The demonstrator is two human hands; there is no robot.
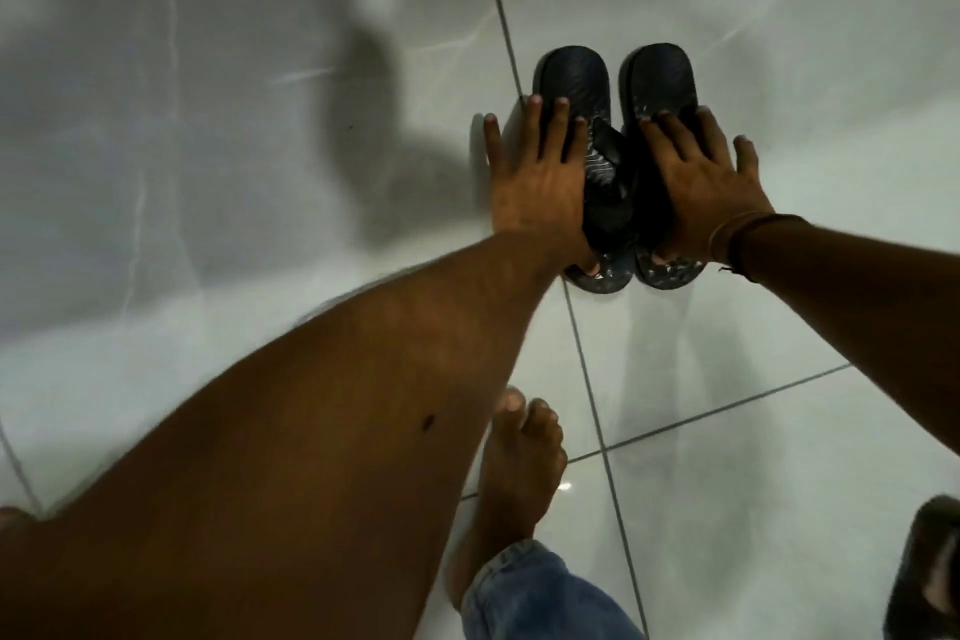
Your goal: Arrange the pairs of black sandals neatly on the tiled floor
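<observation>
Two black sandals stand side by side on the pale tiled floor (779, 42), toes pointing away from me. My left hand (540, 177) lies over the left sandal (571, 78), fingers spread on its strap and thumb tucked at its near end. My right hand (711, 187), with a thin band on the wrist, covers the right sandal (662, 78) the same way, thumb at the near end. The two sandals touch or almost touch along their inner edges. Both straps are mostly hidden under my hands.
Another dark sandal (930, 566) lies at the bottom right edge, partly cut off. My bare foot (519, 473) and a blue jeans cuff (524, 592) are just below the pair. Grout lines (587, 369) cross the floor; my shadow falls on the left.
</observation>
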